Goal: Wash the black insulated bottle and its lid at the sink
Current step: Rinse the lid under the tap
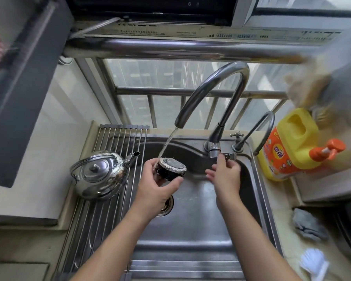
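At the centre of the frame the left hand [156, 184] grips the black lid [171, 169], fingers curled behind it and the thumb pressed on its near side, holding it over the sink [190, 226] with its silver-rimmed face tilted up. Water [167, 141] from the tap [213, 86] falls onto the lid's upper left edge. The right hand [226, 176], apart from the left, reaches up to the lever [231, 156] at the tap's base; its fingers lie on the lever and the thumb sticks out to the left, but whether they close round the lever cannot be told. The drain [167, 204] shows just below the left hand. Left of centre a steel kettle [98, 175] stands on a rack [120, 134] laid across the sink's left side. At the right edge a yellow detergent jug [292, 147] with an orange pump stands on the worktop [282, 201], and lower right lie a grey cloth [308, 224] and a white brush [314, 262].
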